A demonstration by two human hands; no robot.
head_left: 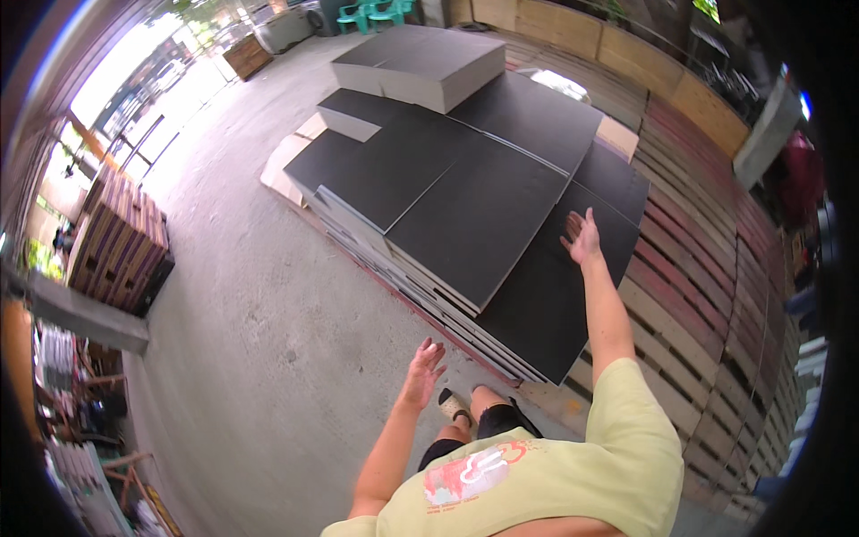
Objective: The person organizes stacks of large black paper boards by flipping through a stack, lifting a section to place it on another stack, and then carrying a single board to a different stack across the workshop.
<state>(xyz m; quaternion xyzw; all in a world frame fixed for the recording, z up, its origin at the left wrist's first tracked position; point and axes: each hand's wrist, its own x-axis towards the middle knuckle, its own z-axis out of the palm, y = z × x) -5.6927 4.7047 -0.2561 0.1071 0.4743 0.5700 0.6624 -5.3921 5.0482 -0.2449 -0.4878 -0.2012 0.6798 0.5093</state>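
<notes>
Hands bare, open above dark boards, wooden pallets beside

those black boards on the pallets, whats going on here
A person in a yellow shirt stands at a low stack of dark flat boards laid on wooden pallets. The right hand is open, stretched over the nearest board's surface. The left hand is open and empty above the concrete floor.

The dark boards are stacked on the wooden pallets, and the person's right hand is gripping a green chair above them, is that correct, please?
Not quite. In the head view the right hand is open and empty over the dark boards; the green chairs stand far off. The boards do lie on the wooden pallets.
</notes>
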